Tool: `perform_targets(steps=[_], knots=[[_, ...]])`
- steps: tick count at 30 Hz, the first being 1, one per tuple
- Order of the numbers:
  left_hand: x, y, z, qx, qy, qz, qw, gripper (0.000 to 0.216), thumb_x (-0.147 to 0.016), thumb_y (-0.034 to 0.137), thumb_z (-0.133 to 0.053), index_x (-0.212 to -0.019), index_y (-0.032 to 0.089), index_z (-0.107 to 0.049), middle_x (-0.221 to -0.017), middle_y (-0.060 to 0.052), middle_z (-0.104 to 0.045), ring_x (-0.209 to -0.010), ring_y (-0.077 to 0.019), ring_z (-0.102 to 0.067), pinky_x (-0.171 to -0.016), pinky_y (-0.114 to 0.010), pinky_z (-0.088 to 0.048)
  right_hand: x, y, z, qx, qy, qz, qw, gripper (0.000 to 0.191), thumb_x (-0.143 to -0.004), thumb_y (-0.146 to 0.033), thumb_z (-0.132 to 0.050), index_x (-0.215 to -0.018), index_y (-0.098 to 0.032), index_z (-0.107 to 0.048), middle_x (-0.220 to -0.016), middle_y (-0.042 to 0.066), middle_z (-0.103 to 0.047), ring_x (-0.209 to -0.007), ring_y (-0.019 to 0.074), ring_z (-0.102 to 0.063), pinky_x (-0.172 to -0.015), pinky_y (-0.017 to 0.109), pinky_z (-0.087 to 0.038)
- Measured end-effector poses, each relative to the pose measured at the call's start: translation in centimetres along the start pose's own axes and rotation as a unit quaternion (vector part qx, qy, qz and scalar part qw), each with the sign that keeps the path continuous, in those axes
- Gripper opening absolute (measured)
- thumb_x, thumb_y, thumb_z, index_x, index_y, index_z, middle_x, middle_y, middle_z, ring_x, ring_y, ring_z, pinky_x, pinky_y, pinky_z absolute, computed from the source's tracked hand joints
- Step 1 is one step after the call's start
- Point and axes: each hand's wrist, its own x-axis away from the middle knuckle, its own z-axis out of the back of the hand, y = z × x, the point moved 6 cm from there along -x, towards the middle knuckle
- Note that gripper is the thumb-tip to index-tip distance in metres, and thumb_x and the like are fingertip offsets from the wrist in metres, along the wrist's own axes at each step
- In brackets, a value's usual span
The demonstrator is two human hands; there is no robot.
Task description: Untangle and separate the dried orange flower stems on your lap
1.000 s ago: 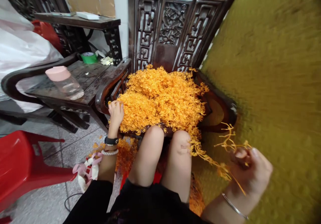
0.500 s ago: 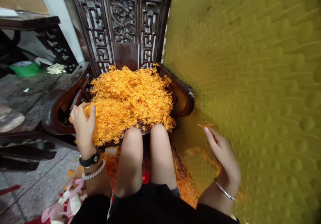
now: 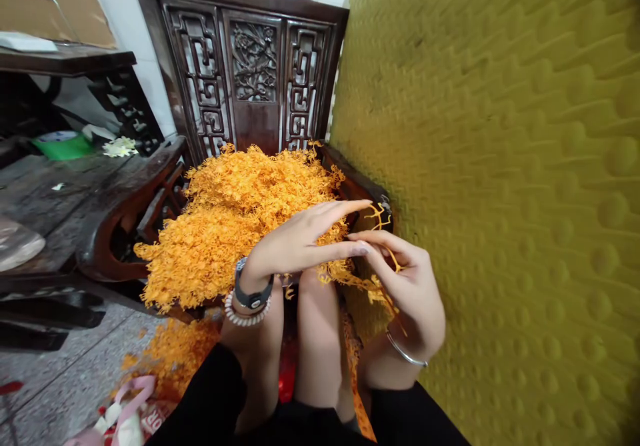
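The thin orange sprig might snap if it gets squeezed or tugged too hard. It sits in the right hand, which pinches it with bent fingers. The left hand has its finger and thumb spread apart, with its thumb tip right by the right hand's thumb. A loose orange tail hangs beside them (I can't tell if it joins the sprig), so a pull could drag on the big orange heap on the chair. The heap's front edge is messy, and a bump from the left arm could knock bits down to the floor. The curly wristband could snag a strand too.

Half a second ago the left hand was at the heap's left side, and the right hand was far off by the yellow wall. Now they meet.
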Motion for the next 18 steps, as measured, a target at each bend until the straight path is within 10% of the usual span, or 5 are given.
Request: perform_targets(steps=[10, 14, 18], knots=[[-0.2, -2.8, 1.0, 0.105, 0.096, 0.032, 0.989, 0.035, -0.079, 0.034, -0.057, -0.110, 0.017, -0.053, -0.105, -0.008, -0.062, -0.095, -0.0185, -0.057, -0.085, -0.032, -0.044, -7.2, -3.5, -4.1, -0.350, -0.074, 0.045, 0.933, 0.038, -0.086, -0.051, -0.034, -0.087, -0.022, -0.059, -0.045, -0.008, -0.022, -0.036, 0.0065, -0.019, -0.037, 0.021, -0.025], [0.2, -4.6, 1.6, 0.103, 0.208, 0.094, 0.968, 0.026, -0.077, 0.037, -0.059, -0.095, 0.018, -0.054, -0.082, -0.004, -0.059, -0.075, -0.0147, -0.054, -0.068, -0.027, -0.042, -9.4, -3.7, -5.9, -0.383, -0.067, 0.069, 0.919, 0.031, -0.086, -0.048, -0.037, -0.081, -0.023, -0.055, -0.048, -0.008, -0.022, -0.036, 0.0063, -0.016, -0.036, 0.021, -0.023], [0.3, -5.9, 1.4, 0.099, 0.164, 0.111, 0.975, 0.026, -0.085, 0.038, -0.047, -0.071, 0.017, -0.052, -0.063, 0.001, -0.045, -0.058, -0.0103, -0.039, -0.053, -0.024, -0.032, -11.3, -3.6, -6.6, -0.341, 0.011, 0.116, 0.933, 0.031, -0.087, -0.049, -0.036, -0.081, -0.024, -0.054, -0.052, -0.006, -0.028, -0.040, 0.0061, -0.026, -0.041, 0.021, -0.028]])
